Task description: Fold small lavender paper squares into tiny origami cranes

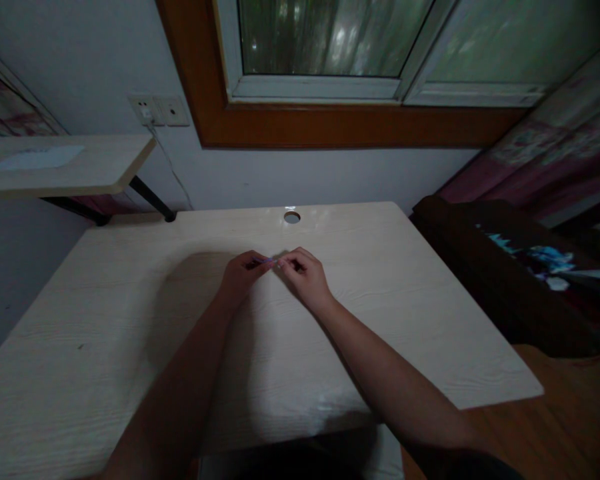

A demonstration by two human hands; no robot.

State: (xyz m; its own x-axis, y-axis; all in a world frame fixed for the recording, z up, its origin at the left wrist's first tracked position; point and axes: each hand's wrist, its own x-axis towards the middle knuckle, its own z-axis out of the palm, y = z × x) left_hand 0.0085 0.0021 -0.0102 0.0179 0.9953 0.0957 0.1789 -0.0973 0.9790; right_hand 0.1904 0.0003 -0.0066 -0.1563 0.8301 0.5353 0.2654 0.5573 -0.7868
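My left hand [241,275] and my right hand [306,273] meet over the middle of the pale wood-grain desk [380,287], fingertips almost touching. Pinched in my left thumb and forefinger is a thin purple-blue object [266,260], too small and mostly covered to name. The fingers of my right hand are closed at its right end; whether they grip the same object or a separate small piece is hidden. Both forearms reach in from the bottom of the view.
A raised shelf [125,157] with a paper sheet [37,158] stands at the back left. Beside it a white cable [173,167] hangs from a wall socket [147,110]. A cable hole [292,218] pierces the desk's back edge. Dark furniture [480,267] stands at the right.
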